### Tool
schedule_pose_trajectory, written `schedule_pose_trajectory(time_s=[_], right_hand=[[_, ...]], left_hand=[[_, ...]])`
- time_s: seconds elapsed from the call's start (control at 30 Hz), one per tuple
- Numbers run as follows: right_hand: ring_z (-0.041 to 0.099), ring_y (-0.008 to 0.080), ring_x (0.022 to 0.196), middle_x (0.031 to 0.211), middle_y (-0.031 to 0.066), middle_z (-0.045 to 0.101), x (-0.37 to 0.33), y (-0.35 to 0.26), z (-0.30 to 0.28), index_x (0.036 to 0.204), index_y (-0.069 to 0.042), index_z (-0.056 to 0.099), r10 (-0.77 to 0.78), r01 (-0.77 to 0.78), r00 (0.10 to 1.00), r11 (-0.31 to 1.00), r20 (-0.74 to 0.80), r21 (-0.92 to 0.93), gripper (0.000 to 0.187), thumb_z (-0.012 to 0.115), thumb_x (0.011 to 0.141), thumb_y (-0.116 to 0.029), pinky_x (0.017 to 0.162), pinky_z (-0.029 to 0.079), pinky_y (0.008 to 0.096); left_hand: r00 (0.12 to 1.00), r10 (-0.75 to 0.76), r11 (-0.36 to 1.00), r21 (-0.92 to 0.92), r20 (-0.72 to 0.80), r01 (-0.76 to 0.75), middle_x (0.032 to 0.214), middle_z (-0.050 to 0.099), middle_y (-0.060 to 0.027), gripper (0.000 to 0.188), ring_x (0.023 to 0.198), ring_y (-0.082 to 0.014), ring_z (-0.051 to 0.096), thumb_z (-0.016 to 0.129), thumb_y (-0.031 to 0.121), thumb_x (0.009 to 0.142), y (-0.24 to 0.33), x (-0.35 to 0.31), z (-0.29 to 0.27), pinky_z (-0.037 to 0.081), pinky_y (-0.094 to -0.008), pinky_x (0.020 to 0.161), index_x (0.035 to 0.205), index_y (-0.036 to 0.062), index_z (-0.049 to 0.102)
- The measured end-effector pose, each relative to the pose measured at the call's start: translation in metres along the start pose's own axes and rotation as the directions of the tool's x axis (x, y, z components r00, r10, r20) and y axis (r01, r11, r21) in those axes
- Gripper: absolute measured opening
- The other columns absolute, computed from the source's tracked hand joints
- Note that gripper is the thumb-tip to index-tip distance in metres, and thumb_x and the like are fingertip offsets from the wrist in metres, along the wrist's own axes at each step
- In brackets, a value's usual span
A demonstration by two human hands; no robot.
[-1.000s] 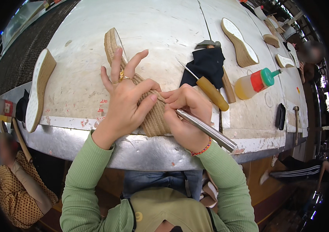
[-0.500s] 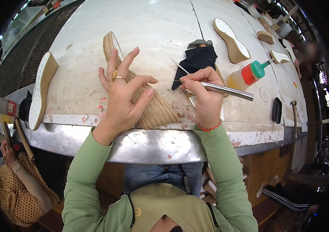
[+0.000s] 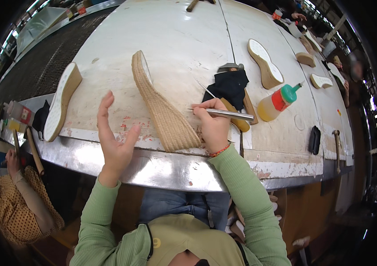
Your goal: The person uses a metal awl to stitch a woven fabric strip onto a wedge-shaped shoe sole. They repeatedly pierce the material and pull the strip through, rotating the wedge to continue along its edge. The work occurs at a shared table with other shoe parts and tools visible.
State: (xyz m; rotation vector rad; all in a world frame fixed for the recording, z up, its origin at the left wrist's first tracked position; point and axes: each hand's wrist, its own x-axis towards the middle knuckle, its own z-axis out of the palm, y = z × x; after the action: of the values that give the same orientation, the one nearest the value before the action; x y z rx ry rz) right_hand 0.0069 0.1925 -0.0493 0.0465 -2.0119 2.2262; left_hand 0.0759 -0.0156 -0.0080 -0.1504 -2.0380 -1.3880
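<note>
A wedge shoe sole wrapped in jute rope [image 3: 166, 113] lies on its side on the white worktable [image 3: 166, 40], its wide heel end near the front edge. My left hand [image 3: 116, 142] is raised just left of the sole, fingers apart and holding nothing. My right hand [image 3: 215, 131] grips a slim silver pen-like tool [image 3: 235, 115] with a thin tip, to the right of the sole. The tip points left toward the rope and looks close to it; contact cannot be made out. Behind that hand lie a black cloth [image 3: 230, 90] and a yellow-handled tool [image 3: 240, 123].
A hammer [image 3: 229, 67] lies partly under the cloth. Right of it stands a squeeze bottle with a green cap [image 3: 279, 102]. Other wedge soles rest at left [image 3: 63, 102] and far right [image 3: 266, 64]. A second hammer [image 3: 337, 150] lies at right. Another person's hand [image 3: 12, 162] shows at left.
My left hand has lifted off the jute sole and moved left, fingers spread. My right hand has shifted left with the pen-like tool. The view has tilted somewhat.
</note>
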Motion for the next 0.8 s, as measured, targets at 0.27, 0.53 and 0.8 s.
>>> schedule_pose_trajectory(time_s=[0.27, 0.53, 0.8], right_hand=[[0.050, 0.0054, 0.067, 0.078, 0.0025, 0.062, 0.003, 0.001, 0.000, 0.080, -0.001, 0.059, -0.075, 0.074, 0.992, 0.997, -0.104, -0.011, 0.008, 0.066, 0.078, -0.003, 0.061, 0.041, 0.0216], [0.059, 0.0110, 0.079, 0.089, 0.0101, 0.067, 0.003, -0.001, -0.005, 0.083, -0.001, 0.056, -0.022, 0.028, 0.998, 0.994, -0.054, 0.106, 0.009, 0.064, 0.080, -0.001, 0.073, 0.047, 0.0235], [0.063, 0.0157, 0.080, 0.090, 0.0119, 0.066, 0.005, 0.000, -0.007, 0.087, 0.000, 0.055, 0.010, -0.009, 1.000, 0.997, -0.025, 0.072, 0.009, 0.063, 0.083, 0.001, 0.077, 0.053, 0.0274]], left_hand=[[0.844, 0.112, 0.969, 0.132, 0.524, -0.211, 0.135, 0.052, -0.0124, 0.043, 0.136, -0.0385, 0.034, 0.070, 0.017, 0.072, 0.048, -0.039, 0.017, 0.017, -0.0570, 0.111, 0.114, 0.0120, 0.064], [0.876, 0.029, 0.917, 0.337, 0.481, -0.215, 0.146, 0.037, -0.0147, 0.046, 0.140, -0.0453, 0.021, 0.078, 0.028, 0.070, 0.044, -0.038, 0.064, 0.013, -0.0724, 0.101, 0.111, 0.0149, 0.061], [0.952, 0.165, 0.981, 0.059, 0.257, -0.186, 0.139, 0.042, -0.0181, 0.040, 0.135, -0.0428, 0.031, 0.082, 0.012, 0.064, 0.023, -0.041, 0.043, 0.029, -0.0537, 0.106, 0.089, 0.0111, 0.051]])
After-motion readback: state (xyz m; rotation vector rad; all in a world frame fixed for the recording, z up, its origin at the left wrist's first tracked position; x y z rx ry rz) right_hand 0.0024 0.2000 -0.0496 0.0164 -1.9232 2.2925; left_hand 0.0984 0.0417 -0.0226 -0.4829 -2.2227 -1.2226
